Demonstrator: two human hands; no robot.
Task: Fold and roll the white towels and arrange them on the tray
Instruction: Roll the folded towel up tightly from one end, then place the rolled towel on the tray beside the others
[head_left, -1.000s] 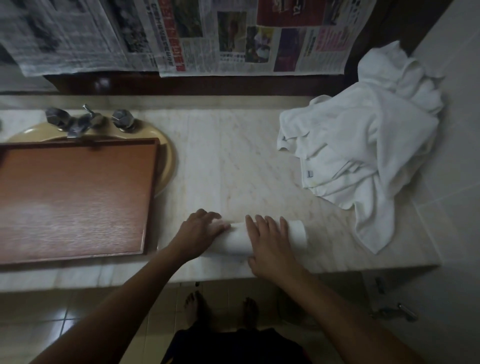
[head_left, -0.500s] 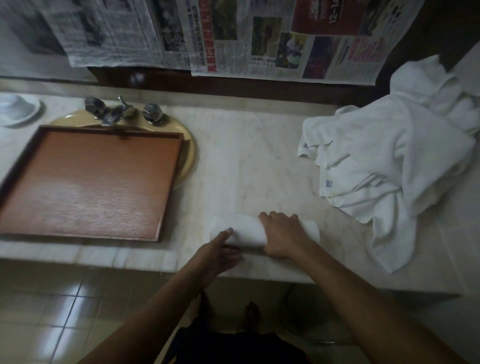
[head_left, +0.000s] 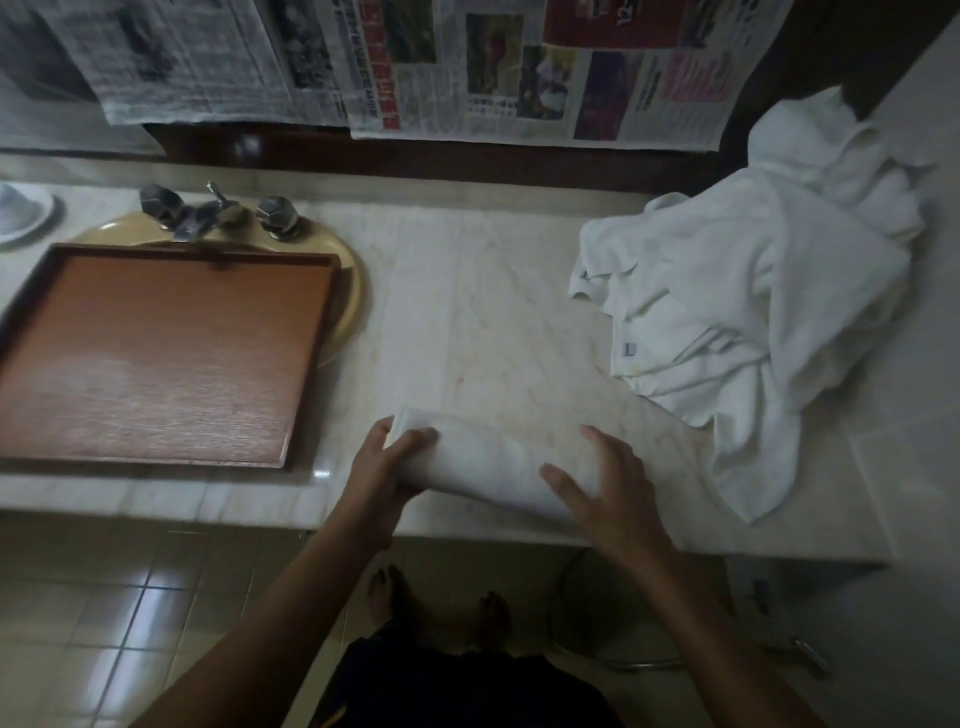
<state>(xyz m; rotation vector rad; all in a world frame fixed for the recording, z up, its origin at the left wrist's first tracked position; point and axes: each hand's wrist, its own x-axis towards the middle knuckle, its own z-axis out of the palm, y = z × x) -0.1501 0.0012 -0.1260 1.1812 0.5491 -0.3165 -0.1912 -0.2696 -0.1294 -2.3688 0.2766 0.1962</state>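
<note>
One roll (head_left: 493, 462) of white towel sits at the front edge of the counter (head_left: 467, 322), between the tray (head_left: 156, 358) and the pile (head_left: 753, 312). It lies at a slant, its left end farther from the edge than its right. Whether it rests on the marble or is raised a little, I cannot tell.

The left hand (head_left: 382, 478) grips the roll's left end, with the thumb curled over the top and the fingers wrapped round the far and under side. The right hand (head_left: 608, 493) lies over the right end with fingers and thumb spread and fairly straight, palm down on the cloth, covering that end.

The tray is brown wood with a raised rim. It sits to the left of the roll, apart from it, over a beige sink (head_left: 353, 291). No towel lies on it. A metal tap (head_left: 208, 213) with two knobs stands at the sink's back edge, and part of a white dish (head_left: 21, 213) shows at the far left.

The pile is loose, crumpled white towels heaped at the counter's right end, one corner hanging over the front edge. Newspaper (head_left: 467, 67) sheets hang along the wall behind. Below the counter are a tiled floor (head_left: 104, 597) and the person's bare feet (head_left: 387, 592).
</note>
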